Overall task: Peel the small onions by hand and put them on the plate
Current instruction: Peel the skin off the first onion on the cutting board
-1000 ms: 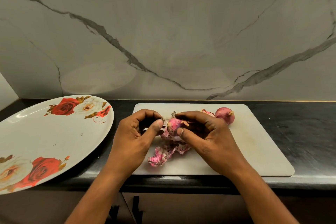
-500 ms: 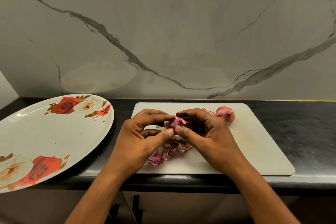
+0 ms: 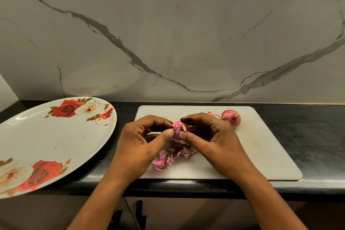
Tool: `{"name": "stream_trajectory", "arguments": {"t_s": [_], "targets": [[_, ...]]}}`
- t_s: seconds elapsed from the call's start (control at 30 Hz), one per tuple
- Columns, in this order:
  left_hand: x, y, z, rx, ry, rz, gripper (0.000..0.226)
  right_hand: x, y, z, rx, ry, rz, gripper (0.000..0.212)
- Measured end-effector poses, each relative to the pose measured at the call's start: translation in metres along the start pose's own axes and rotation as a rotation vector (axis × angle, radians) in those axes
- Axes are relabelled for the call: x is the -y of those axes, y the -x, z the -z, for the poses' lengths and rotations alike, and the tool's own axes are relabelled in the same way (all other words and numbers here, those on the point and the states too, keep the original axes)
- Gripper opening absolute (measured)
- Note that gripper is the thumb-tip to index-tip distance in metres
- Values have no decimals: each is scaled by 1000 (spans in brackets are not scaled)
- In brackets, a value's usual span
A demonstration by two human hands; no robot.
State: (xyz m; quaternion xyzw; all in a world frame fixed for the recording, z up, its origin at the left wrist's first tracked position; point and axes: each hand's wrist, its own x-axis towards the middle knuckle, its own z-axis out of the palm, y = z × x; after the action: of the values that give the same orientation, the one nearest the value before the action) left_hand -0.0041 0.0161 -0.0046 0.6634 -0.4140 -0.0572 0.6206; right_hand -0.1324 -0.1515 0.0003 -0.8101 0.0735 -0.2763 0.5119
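Note:
A small pink onion (image 3: 177,130) is held just above the white cutting board (image 3: 261,147), pinched between both hands. My right hand (image 3: 211,140) grips it with thumb and forefinger from the right. My left hand (image 3: 143,140) presses its thumb and fingertips against the onion's left side. Loose pink skins (image 3: 171,157) lie on the board just below the hands. Another unpeeled onion (image 3: 231,117) rests at the board's far side, with part of a further one (image 3: 213,115) showing behind my right hand. The large white plate with red roses (image 3: 46,144) stands to the left, holding no onions.
The board and plate sit on a black counter (image 3: 308,136) against a marble wall (image 3: 186,43). The plate overhangs the counter's front edge at the lower left. Cabinet handles (image 3: 139,214) show below the counter.
My left hand moved in from a small gap and now touches the onion with thumb and fingertips. The onion has turned a little in my right hand's grip.

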Motion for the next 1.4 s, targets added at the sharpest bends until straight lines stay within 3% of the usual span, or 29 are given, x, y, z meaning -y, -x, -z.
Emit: {"name": "stream_trajectory", "arguments": {"t_s": [0.7,0.97,1.4], "targets": [[-1,4,0,-60,-68,-77,27,1,2,-2,53,-65,35,33],[0,3,0,-75,-67,-16,12,1,1,-2,50,-85,25,34],[4,2,0,-126,-95,80,14,2,1,1,-1,-64,11,33]]}}
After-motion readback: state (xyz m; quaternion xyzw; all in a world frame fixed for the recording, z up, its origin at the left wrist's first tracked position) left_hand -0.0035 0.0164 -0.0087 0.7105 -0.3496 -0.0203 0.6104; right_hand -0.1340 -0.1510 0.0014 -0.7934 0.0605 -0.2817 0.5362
